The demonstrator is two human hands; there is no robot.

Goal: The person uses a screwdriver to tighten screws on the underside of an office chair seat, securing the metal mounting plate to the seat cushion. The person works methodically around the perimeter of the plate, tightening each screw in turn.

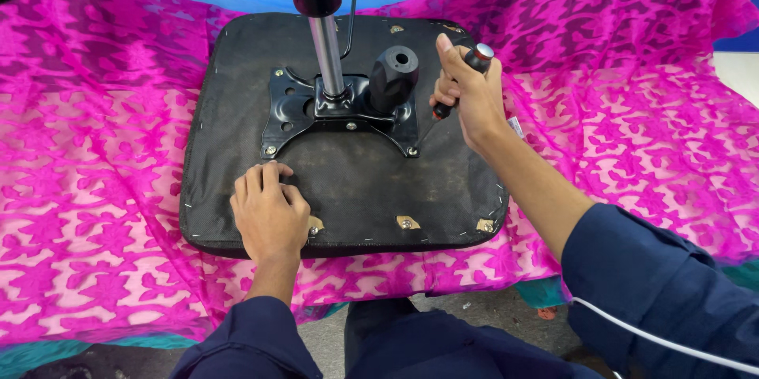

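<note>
A patterned pink cloth (95, 150) is covering the table; the upturned black fabric seat base (356, 189) is lying on it. The left hand (269, 217) is pressing flat, fingers apart, while the right hand (466, 94) is gripping a screwdriver (462, 79) closed-fisted beside the metal bracket (340, 110).

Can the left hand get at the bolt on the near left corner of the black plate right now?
Probably yes: left hand lies flat on the seat base, bolt just beyond its fingertips, uncovered.
</note>
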